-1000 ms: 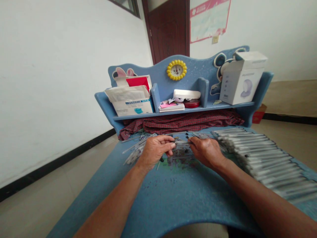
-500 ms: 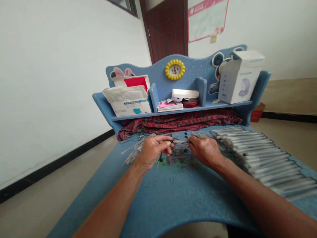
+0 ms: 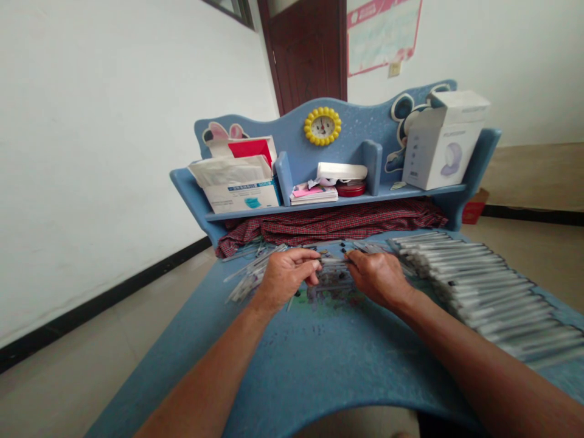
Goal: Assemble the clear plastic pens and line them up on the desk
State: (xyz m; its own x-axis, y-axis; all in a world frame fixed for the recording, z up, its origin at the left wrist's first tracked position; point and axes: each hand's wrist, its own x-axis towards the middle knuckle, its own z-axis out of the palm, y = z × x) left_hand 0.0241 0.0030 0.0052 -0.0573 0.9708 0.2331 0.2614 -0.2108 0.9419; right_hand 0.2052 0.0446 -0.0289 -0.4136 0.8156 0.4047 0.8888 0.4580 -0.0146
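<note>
My left hand and my right hand meet over the middle of a blue desk. Both pinch the ends of one thin clear tube, fingers curled round it. Below the hands lies a loose heap of similar clear tubes with small black caps. More loose tubes spread out to the left of my left hand. A long ordered row of grey-white tubes lies to the right of my right forearm.
A blue shelf at the desk's back holds a mask box, booklets, a red tin and a white carton. A yellow clock sits on the backboard. Red checked cloth lies under the shelf. Tiled floor on both sides.
Both hands stay on the tube with only small finger shifts; the view has drifted slightly.
</note>
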